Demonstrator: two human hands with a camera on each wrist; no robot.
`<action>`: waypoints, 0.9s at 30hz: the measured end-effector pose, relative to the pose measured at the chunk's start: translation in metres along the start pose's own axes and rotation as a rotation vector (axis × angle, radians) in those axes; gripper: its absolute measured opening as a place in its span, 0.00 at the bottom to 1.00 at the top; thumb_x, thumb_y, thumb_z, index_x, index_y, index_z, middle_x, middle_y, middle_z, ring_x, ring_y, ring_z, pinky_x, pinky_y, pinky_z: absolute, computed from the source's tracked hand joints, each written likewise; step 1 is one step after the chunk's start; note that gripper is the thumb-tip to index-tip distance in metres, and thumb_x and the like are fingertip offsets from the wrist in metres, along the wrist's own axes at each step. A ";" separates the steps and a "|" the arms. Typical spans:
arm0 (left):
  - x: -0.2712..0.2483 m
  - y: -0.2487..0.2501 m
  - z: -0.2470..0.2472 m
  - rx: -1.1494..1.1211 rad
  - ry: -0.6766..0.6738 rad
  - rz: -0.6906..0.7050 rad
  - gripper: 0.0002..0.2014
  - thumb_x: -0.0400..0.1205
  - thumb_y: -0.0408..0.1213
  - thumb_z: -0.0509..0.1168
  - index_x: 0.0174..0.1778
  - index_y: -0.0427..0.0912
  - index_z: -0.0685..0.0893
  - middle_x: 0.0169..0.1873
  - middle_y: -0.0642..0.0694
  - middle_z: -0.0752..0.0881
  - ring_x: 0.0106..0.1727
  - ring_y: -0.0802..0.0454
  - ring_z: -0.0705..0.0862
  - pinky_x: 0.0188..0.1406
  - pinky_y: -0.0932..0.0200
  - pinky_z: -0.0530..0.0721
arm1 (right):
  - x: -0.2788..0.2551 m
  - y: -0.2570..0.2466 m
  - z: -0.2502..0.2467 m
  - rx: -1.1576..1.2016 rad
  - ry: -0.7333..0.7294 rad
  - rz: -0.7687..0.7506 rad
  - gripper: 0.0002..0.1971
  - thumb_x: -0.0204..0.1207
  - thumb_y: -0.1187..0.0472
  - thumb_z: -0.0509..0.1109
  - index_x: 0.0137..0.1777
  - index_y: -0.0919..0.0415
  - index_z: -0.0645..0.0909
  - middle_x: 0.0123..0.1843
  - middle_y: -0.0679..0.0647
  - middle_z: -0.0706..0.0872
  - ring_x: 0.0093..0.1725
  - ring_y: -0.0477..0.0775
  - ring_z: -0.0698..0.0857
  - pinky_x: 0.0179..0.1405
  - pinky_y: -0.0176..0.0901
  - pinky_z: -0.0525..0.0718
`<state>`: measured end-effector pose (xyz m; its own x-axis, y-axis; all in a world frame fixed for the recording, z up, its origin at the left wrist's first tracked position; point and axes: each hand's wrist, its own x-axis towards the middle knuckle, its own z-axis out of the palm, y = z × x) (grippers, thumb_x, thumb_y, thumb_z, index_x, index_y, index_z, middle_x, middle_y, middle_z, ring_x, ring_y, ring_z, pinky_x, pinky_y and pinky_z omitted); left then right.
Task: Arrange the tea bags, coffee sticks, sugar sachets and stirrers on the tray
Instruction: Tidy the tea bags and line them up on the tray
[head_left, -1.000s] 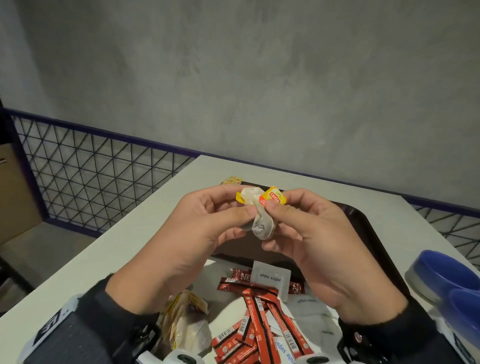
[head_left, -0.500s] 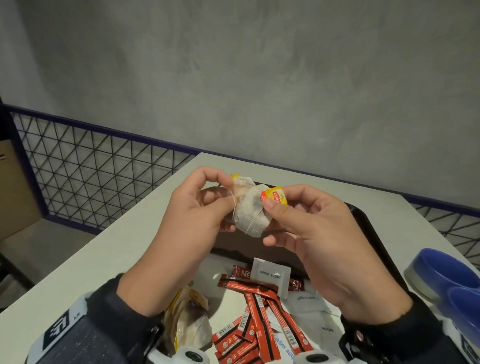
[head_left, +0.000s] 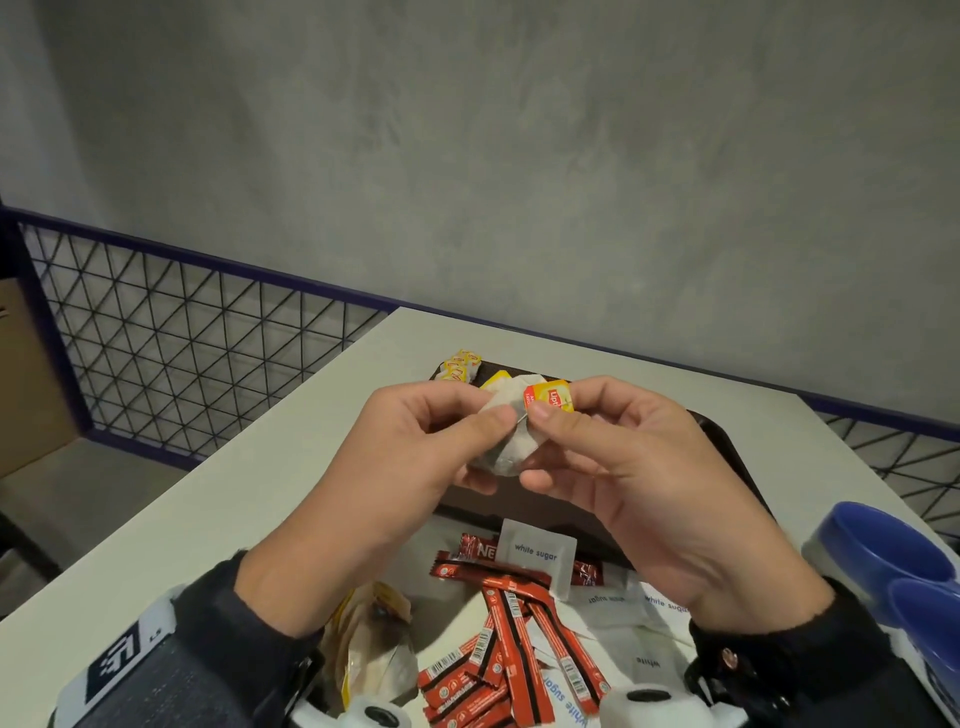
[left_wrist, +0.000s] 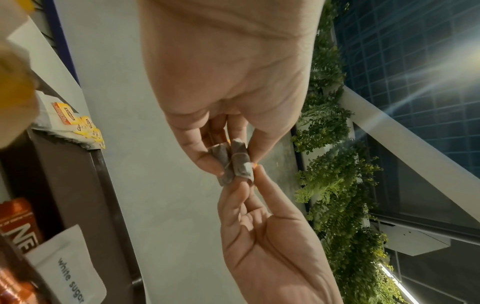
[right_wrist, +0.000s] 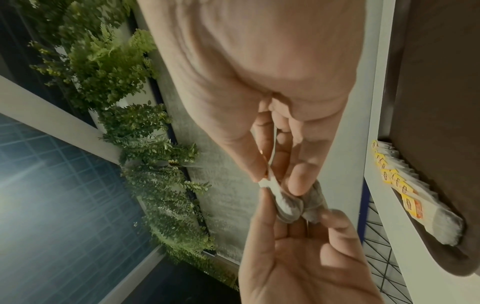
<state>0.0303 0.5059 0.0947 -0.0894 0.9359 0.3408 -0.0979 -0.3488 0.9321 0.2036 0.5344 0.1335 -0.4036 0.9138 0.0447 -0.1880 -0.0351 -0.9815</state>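
The tea bag (head_left: 511, 441), crumpled a second ago, now has its string wound round it, held above the tray (head_left: 727, 447). The left hand (head_left: 415, 457) pinches the bag; the right hand (head_left: 623, 462) grips its yellow tag (head_left: 550, 397), so it looks ready to join the row of tea bags (head_left: 460, 365).

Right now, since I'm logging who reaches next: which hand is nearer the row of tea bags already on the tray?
Left. The left hand is just in front of the row of tea bags at the tray's far left corner; the right hand is further right, across the held tea bag.
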 end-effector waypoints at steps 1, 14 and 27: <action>0.000 0.000 -0.001 0.003 -0.003 -0.004 0.07 0.74 0.43 0.73 0.38 0.45 0.95 0.37 0.43 0.92 0.39 0.50 0.88 0.34 0.56 0.87 | 0.000 -0.001 -0.001 -0.013 -0.008 0.005 0.11 0.72 0.65 0.78 0.51 0.70 0.87 0.47 0.68 0.93 0.40 0.59 0.91 0.38 0.44 0.92; -0.001 0.004 -0.006 0.106 -0.112 -0.014 0.06 0.76 0.43 0.73 0.35 0.50 0.93 0.34 0.48 0.91 0.33 0.57 0.86 0.37 0.53 0.85 | 0.001 -0.003 -0.012 -0.356 -0.052 -0.220 0.09 0.82 0.66 0.71 0.57 0.61 0.93 0.45 0.61 0.93 0.37 0.53 0.86 0.34 0.44 0.88; -0.001 0.001 -0.007 0.167 -0.135 0.021 0.05 0.79 0.42 0.73 0.42 0.51 0.94 0.39 0.45 0.91 0.37 0.50 0.86 0.42 0.47 0.89 | 0.005 -0.001 -0.018 -0.432 -0.037 -0.210 0.05 0.79 0.63 0.76 0.49 0.59 0.93 0.41 0.60 0.92 0.37 0.52 0.88 0.37 0.43 0.88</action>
<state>0.0237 0.5047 0.0946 0.0454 0.9306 0.3632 0.0688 -0.3657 0.9282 0.2183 0.5465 0.1318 -0.4300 0.8677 0.2493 0.1175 0.3275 -0.9375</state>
